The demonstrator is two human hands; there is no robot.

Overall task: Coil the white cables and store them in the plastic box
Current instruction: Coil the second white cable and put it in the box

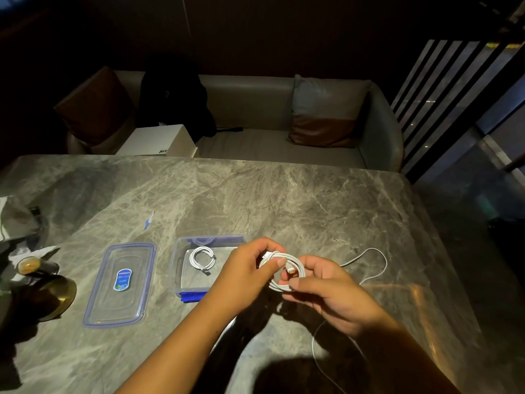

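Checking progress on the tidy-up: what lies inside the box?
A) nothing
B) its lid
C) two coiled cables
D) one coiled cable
D: a single coiled cable lies in the box, while the other cable is held by the left hand and right hand beside it.

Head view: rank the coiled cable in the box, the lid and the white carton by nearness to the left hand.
1. Coiled cable, in the box beside the left hand.
2. Lid, flat on the table farther left.
3. White carton, on the sofa beyond the table.
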